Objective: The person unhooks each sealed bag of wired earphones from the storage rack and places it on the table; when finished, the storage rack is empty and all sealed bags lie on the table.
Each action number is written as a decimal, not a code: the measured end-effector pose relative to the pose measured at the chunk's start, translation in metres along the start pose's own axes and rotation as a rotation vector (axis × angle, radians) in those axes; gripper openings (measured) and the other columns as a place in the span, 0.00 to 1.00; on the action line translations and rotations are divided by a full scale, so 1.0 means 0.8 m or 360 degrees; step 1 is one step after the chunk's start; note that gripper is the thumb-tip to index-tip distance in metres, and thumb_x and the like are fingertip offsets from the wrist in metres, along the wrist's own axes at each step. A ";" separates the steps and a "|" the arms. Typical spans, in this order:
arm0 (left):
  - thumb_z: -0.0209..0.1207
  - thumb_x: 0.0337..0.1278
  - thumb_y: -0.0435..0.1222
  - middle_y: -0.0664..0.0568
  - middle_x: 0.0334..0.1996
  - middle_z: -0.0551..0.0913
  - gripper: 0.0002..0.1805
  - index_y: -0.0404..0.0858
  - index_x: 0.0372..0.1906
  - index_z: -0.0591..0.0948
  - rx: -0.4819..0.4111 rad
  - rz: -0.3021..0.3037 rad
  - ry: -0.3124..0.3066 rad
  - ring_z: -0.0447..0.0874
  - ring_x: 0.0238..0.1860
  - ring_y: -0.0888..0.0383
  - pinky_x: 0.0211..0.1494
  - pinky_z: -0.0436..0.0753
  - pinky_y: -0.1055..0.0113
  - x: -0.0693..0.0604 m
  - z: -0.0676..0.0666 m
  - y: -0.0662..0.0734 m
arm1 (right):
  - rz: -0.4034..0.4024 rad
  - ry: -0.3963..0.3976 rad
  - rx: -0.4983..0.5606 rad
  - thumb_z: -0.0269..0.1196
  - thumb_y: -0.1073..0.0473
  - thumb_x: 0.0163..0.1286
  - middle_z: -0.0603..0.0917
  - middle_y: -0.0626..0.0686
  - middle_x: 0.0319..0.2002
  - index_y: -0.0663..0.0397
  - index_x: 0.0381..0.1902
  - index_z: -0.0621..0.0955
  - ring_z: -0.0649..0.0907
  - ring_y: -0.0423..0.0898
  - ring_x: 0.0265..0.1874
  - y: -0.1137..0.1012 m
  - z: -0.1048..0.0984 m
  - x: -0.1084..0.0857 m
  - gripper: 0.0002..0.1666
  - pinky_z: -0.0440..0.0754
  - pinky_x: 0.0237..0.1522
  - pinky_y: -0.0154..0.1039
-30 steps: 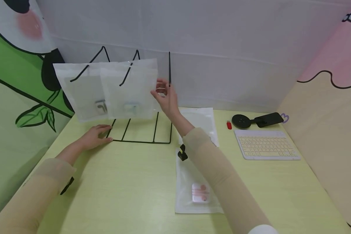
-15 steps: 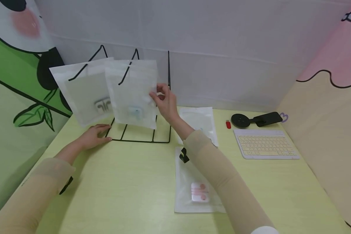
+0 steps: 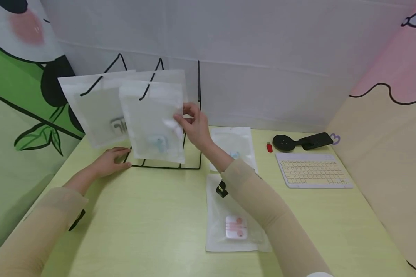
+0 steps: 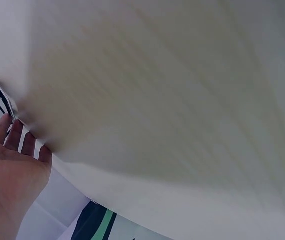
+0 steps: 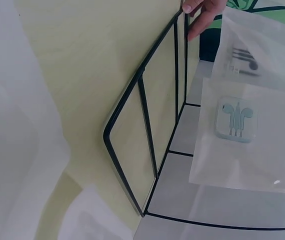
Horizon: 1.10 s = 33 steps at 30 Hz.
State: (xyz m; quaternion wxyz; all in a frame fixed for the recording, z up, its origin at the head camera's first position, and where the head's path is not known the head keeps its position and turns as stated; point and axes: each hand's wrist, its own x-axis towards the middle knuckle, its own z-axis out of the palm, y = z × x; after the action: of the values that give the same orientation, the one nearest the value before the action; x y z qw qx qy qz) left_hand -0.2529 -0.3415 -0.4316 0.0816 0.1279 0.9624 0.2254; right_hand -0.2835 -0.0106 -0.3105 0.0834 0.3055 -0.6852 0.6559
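Near the middle hook of a black wire rack (image 3: 159,167), my right hand (image 3: 198,125) pinches the right edge of a translucent white bag (image 3: 150,119) between thumb and fingers. Blue earphones show through this bag, which hangs on the hook in front of another bag (image 3: 175,76). On the left hook is a bag (image 3: 86,104) with dark earphones inside. My left hand (image 3: 111,162) touches the front left corner of the rack's base, its fingers extended; the left wrist view shows this hand (image 4: 15,170) at the lower left. In the right wrist view the blue earphones (image 5: 236,119) are clear.
Right of the rack two bags lie on the table, one (image 3: 234,134) behind the other (image 3: 222,231), partly under my right forearm. Further right are a red USB stick (image 3: 269,147), a black stand (image 3: 284,142) and a white keyboard (image 3: 313,171). Cloth walls stand behind and beside.
The pinched bag has moved forward and lower along the middle hook, apart from the bag behind it. My right hand has come slightly down with it; my left hand has stayed at the base.
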 end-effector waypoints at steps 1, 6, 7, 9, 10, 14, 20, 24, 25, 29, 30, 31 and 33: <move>0.57 0.62 0.50 0.26 0.67 0.55 0.41 0.26 0.69 0.59 0.0004 0.0002 0.0003 0.50 0.66 0.27 0.65 0.55 0.34 0.000 0.000 0.000 | 0.0027 -0.0014 0.0014 0.60 0.67 0.67 0.80 0.63 0.40 0.66 0.48 0.72 0.84 0.40 0.23 -0.002 0.000 -0.002 0.14 0.78 0.20 0.32; 0.57 0.62 0.48 0.25 0.66 0.56 0.41 0.22 0.67 0.59 0.0020 0.0014 0.0024 0.51 0.65 0.27 0.66 0.55 0.35 0.001 0.001 -0.002 | 0.0110 -0.0066 0.0071 0.60 0.67 0.66 0.80 0.62 0.39 0.65 0.48 0.72 0.82 0.35 0.21 -0.011 -0.001 -0.012 0.14 0.76 0.19 0.32; 0.58 0.62 0.47 0.25 0.66 0.56 0.41 0.21 0.67 0.59 0.0020 0.0017 0.0029 0.51 0.65 0.27 0.66 0.55 0.35 0.001 0.001 -0.003 | 0.0121 -0.0073 0.0079 0.60 0.67 0.66 0.80 0.62 0.39 0.65 0.48 0.72 0.82 0.35 0.21 -0.012 0.000 -0.013 0.14 0.75 0.19 0.31; 0.58 0.62 0.46 0.25 0.65 0.57 0.40 0.20 0.66 0.60 0.0023 0.0035 0.0041 0.52 0.65 0.26 0.65 0.55 0.36 0.003 0.002 -0.006 | 0.0151 -0.0082 0.0106 0.61 0.67 0.66 0.80 0.62 0.39 0.65 0.48 0.73 0.82 0.35 0.21 -0.013 0.000 -0.016 0.14 0.75 0.19 0.31; 0.59 0.61 0.45 0.25 0.65 0.57 0.39 0.20 0.65 0.61 0.0025 0.0046 0.0047 0.53 0.64 0.26 0.65 0.55 0.36 0.003 0.002 -0.007 | 0.0167 -0.0086 0.0121 0.61 0.67 0.65 0.80 0.61 0.39 0.65 0.48 0.72 0.82 0.36 0.21 -0.011 0.000 -0.017 0.15 0.75 0.19 0.31; 0.60 0.60 0.40 0.23 0.61 0.62 0.33 0.19 0.61 0.67 0.0050 0.0121 0.0096 0.58 0.61 0.26 0.64 0.58 0.36 0.005 0.003 -0.011 | 0.0197 -0.0103 0.0183 0.62 0.67 0.65 0.80 0.57 0.38 0.63 0.49 0.73 0.82 0.37 0.21 -0.001 0.002 -0.019 0.16 0.76 0.19 0.34; 0.60 0.53 0.34 0.22 0.58 0.66 0.28 0.18 0.55 0.71 0.0061 0.0200 0.0175 0.63 0.58 0.26 0.64 0.60 0.37 0.005 0.004 -0.013 | 0.0158 -0.0150 0.0255 0.62 0.68 0.64 0.79 0.55 0.36 0.64 0.49 0.73 0.83 0.41 0.20 -0.001 0.002 -0.028 0.16 0.79 0.18 0.36; 0.62 0.48 0.33 0.22 0.55 0.69 0.28 0.19 0.53 0.72 0.0029 0.0202 0.0209 0.66 0.56 0.26 0.62 0.62 0.38 0.005 0.004 -0.013 | 0.0176 -0.0168 0.0296 0.62 0.69 0.64 0.79 0.54 0.35 0.64 0.48 0.73 0.83 0.43 0.19 -0.009 -0.001 -0.037 0.15 0.79 0.18 0.37; 0.63 0.48 0.33 0.23 0.54 0.70 0.28 0.19 0.53 0.72 0.0010 0.0201 0.0213 0.67 0.55 0.26 0.62 0.63 0.38 0.004 0.004 -0.013 | 0.0184 -0.0173 0.0304 0.62 0.69 0.64 0.79 0.54 0.35 0.64 0.48 0.73 0.83 0.43 0.20 -0.012 -0.002 -0.039 0.15 0.80 0.18 0.37; 0.63 0.47 0.33 0.23 0.53 0.72 0.27 0.21 0.52 0.73 -0.0001 0.0214 0.0224 0.67 0.55 0.27 0.61 0.63 0.38 0.004 0.003 -0.012 | 0.0208 -0.0186 0.0327 0.62 0.69 0.64 0.79 0.55 0.37 0.61 0.48 0.73 0.84 0.44 0.23 -0.019 -0.009 -0.046 0.15 0.81 0.20 0.37; 0.63 0.48 0.33 0.24 0.53 0.72 0.26 0.21 0.52 0.73 0.0010 0.0232 0.0235 0.68 0.55 0.27 0.61 0.64 0.38 0.004 0.003 -0.012 | 0.0212 -0.0184 0.0333 0.62 0.69 0.64 0.80 0.55 0.37 0.61 0.49 0.73 0.85 0.44 0.23 -0.021 -0.011 -0.047 0.15 0.81 0.21 0.37; 0.63 0.48 0.33 0.24 0.53 0.72 0.25 0.21 0.51 0.74 0.0023 0.0253 0.0241 0.68 0.55 0.28 0.61 0.64 0.38 0.004 0.003 -0.012 | 0.0217 -0.0180 0.0343 0.62 0.68 0.64 0.80 0.55 0.38 0.60 0.49 0.73 0.85 0.44 0.24 -0.023 -0.013 -0.048 0.16 0.81 0.22 0.37; 0.63 0.48 0.33 0.25 0.54 0.72 0.25 0.22 0.51 0.75 0.0064 0.0286 0.0251 0.68 0.55 0.28 0.61 0.64 0.39 0.004 0.002 -0.012 | 0.0232 -0.0168 0.0376 0.62 0.69 0.64 0.80 0.54 0.38 0.60 0.49 0.73 0.85 0.44 0.24 -0.025 -0.017 -0.050 0.16 0.81 0.22 0.36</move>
State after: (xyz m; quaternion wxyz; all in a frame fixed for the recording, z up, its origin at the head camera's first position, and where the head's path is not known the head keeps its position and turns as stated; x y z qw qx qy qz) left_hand -0.2580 -0.3484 -0.4381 -0.0174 0.1972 0.9548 0.2218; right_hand -0.2445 0.0156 -0.3124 -0.0372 0.2968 -0.6270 0.7193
